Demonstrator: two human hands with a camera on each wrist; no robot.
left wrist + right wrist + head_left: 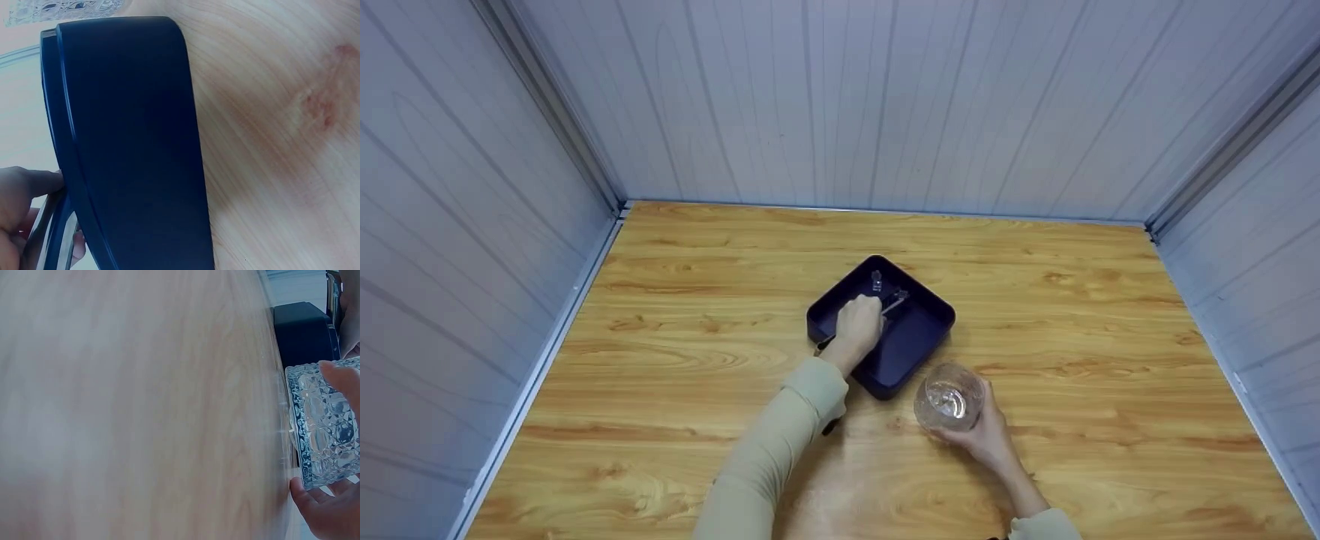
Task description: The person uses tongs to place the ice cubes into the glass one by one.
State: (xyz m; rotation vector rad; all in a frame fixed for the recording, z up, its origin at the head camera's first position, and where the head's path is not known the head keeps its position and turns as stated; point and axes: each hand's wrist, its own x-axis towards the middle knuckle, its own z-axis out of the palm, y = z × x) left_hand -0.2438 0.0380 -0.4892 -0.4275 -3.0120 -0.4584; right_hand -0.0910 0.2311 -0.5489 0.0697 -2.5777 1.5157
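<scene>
"One silver utensil [893,304], maybe more: where exactly was it?"

"Inside the dark tray [911,352], held by the left hand [860,322]. That grip was closed, thumb against fingers round the metal."

"And its long axis?"

"Slantwise, running out from the fist away from the person and to the right, towards a clear, glittering end. The left hand was the nearer one by far."

"What else lay in there?"

"A clear piece [877,281], just beyond the knuckles on the far side."

"And the right hand [986,431]?"

"Curled round a patterned glass [949,397], its grip only as wide as the glass. From the left hand, the glass lay to the right and nearer the person, just beside the tray's near right side, over the wooden counter [1110,360]."

"Standing or lifted?"

"I couldn't tell. The right wrist view cut the glass off at the picture's edge."

"Anything else hidden?"

"The fist covered part of the metal, so I couldn't count the pieces. In the left wrist view, the tray's outer wall blocked the inside."
</scene>
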